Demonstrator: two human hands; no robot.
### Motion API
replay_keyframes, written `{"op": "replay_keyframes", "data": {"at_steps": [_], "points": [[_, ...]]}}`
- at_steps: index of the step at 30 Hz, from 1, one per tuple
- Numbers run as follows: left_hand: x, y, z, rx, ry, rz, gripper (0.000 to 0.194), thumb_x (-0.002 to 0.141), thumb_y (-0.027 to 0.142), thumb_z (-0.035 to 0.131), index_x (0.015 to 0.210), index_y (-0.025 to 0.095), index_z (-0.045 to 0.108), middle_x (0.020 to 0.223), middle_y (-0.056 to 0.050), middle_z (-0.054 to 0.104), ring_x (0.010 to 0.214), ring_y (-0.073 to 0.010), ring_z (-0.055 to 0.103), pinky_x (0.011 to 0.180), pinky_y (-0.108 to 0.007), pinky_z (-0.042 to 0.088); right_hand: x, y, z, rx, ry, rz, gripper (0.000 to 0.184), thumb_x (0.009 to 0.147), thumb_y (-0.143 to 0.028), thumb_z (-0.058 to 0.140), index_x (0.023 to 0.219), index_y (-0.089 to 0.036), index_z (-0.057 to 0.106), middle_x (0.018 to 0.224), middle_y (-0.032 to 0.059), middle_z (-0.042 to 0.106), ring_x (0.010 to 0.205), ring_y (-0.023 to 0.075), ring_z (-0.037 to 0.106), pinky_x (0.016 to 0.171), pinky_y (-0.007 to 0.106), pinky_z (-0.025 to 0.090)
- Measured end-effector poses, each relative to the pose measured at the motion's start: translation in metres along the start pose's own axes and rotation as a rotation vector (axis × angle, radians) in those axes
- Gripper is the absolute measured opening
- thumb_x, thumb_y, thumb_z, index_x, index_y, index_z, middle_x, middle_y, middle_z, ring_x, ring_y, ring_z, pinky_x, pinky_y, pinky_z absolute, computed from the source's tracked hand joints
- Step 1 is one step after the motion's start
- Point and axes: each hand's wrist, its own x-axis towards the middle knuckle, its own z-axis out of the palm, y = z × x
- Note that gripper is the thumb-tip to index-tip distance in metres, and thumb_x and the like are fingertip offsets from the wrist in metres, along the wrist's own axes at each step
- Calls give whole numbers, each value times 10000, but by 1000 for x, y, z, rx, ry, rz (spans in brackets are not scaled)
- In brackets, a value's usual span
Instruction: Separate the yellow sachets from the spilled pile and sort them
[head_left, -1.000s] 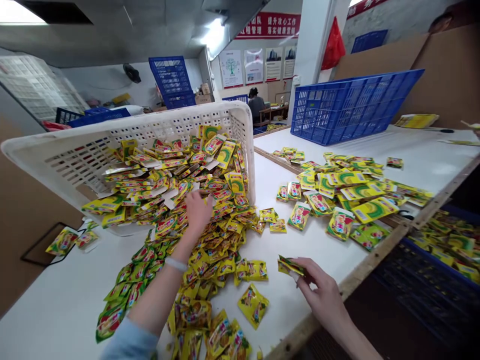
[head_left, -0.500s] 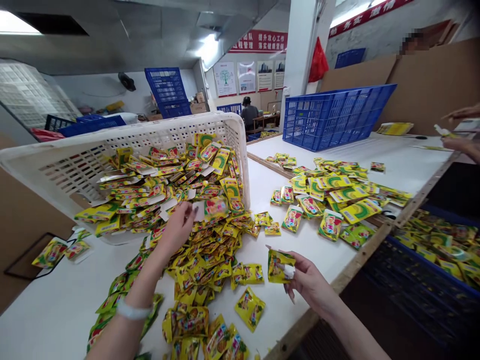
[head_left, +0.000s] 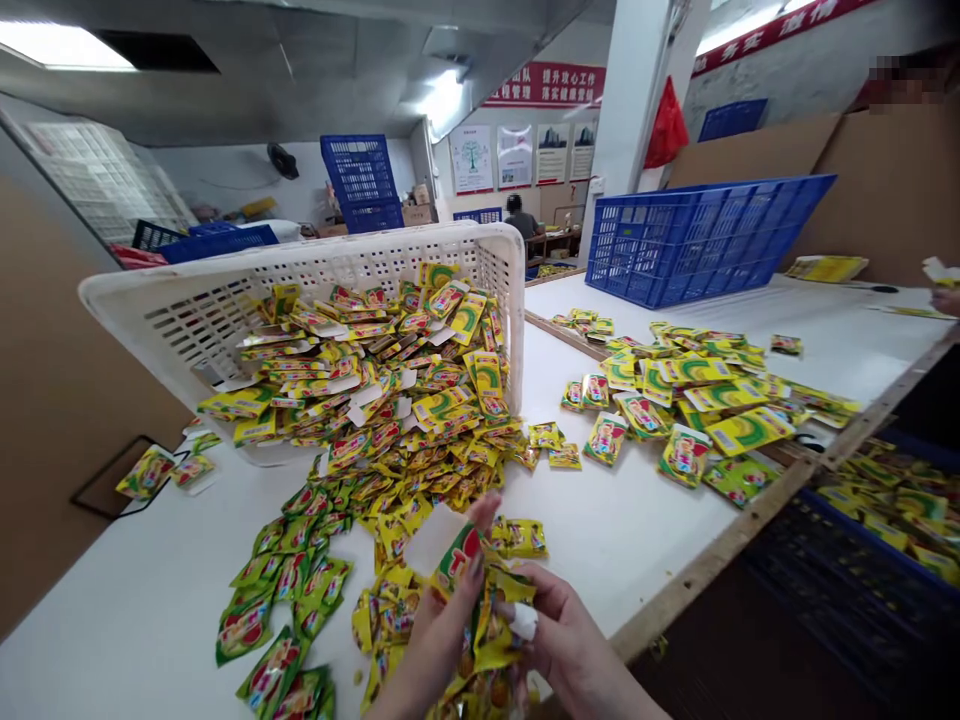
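My left hand (head_left: 442,630) is closed round a small green and yellow candy box (head_left: 459,557), whose white flap stands up. Close against it, my right hand (head_left: 566,635) pinches a yellow candy packet (head_left: 495,630); a white wrapping covers one of its digits. The box and packet overlap, and I cannot tell whether the packet is inside the box. Below and around my hands lie yellow packets (head_left: 394,605). Green packets (head_left: 244,622) are spread to the left. Behind, a tilted white basket (head_left: 180,262) spills many flat candy boxes (head_left: 315,375) towards the table.
Filled boxes and packets (head_left: 686,455) lie on the table's right side, near its wooden edge (head_left: 720,545). A blue crate (head_left: 705,240) stands behind them. Below the edge, another blue crate (head_left: 862,540) holds more boxes. A co-worker's hand (head_left: 946,298) shows at far right.
My left hand has come away from the basket with a box, moving right and towards me. My right hand has moved slightly left and down with its packet, so both hands meet.
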Motion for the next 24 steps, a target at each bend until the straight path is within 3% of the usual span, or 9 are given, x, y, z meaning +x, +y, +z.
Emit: {"op": "replay_keyframes", "data": {"at_steps": [2, 4, 9, 12, 15, 18, 21, 24], "points": [[-6, -5, 0, -74, 76, -81, 384, 737, 469, 568, 989, 184, 622, 1100, -82, 619, 1116, -261, 497, 996, -374, 353, -2, -9, -5, -88, 18, -87, 256, 638, -296, 736, 837, -185, 618, 772, -5, 602, 443, 80, 548, 346, 194, 475], [-11, -3, -4, -46, 65, -171, 358, 687, 444, 640, 890, 150, 649, 943, -87, 668, 962, -270, 584, 903, -379, 426, -3, -27, -10, -167, 30, -232, 213, 671, -272, 710, 853, -215, 618, 770, -22, 575, 430, 69, 529, 347, 198, 473], [-20, 10, -2, 191, -203, -232, 346, 622, 392, 721, 844, 154, 602, 649, -6, 587, 651, -163, 554, 691, -289, 465, -4, -75, 5, -483, -134, -535, 206, 757, -143, 595, 925, -261, 592, 885, -6, 509, 627, 95, 556, 479, 207, 490], [-24, 16, 2, 290, -325, -242, 347, 591, 386, 733, 781, 154, 559, 676, -5, 563, 645, -152, 516, 627, -262, 452, -4, -87, 20, -861, -274, -626, 327, 723, -2, 520, 942, -235, 589, 907, 15, 520, 789, 119, 543, 603, 206, 457], [-25, 16, 1, 304, -400, -240, 466, 594, 344, 727, 982, 164, 540, 908, -44, 601, 865, -219, 535, 786, -314, 451, -7, -94, 29, -1244, -396, -541, 369, 705, 44, 451, 928, -209, 600, 907, 24, 524, 781, 112, 525, 643, 207, 423], [-28, 6, -3, 308, -462, -286, 533, 628, 298, 702, 1107, 189, 494, 970, -34, 603, 953, -236, 527, 874, -350, 421, -17, -99, 33, -1521, -540, -391, 303, 747, 7, 421, 884, -188, 607, 879, 34, 544, 752, 122, 531, 654, 218, 421], [-33, -12, -12, 368, -507, -297, 566, 623, 337, 705, 1125, 186, 492, 1034, -54, 589, 995, -266, 522, 917, -391, 400, -27, -98, 28, -1510, -585, -262, 344, 700, 12, 456, 941, -196, 586, 919, 33, 579, 812, 138, 547, 693, 215, 434], [-38, -32, -22, 377, -540, -281, 670, 626, 444, 694, 1194, 183, 456, 1206, -94, 507, 1161, -313, 416, 1028, -424, 280, -31, -85, 11, -1290, -438, -187, 443, 633, 34, 468, 978, -224, 570, 943, 13, 589, 818, 123, 557, 693, 192, 445]]}}
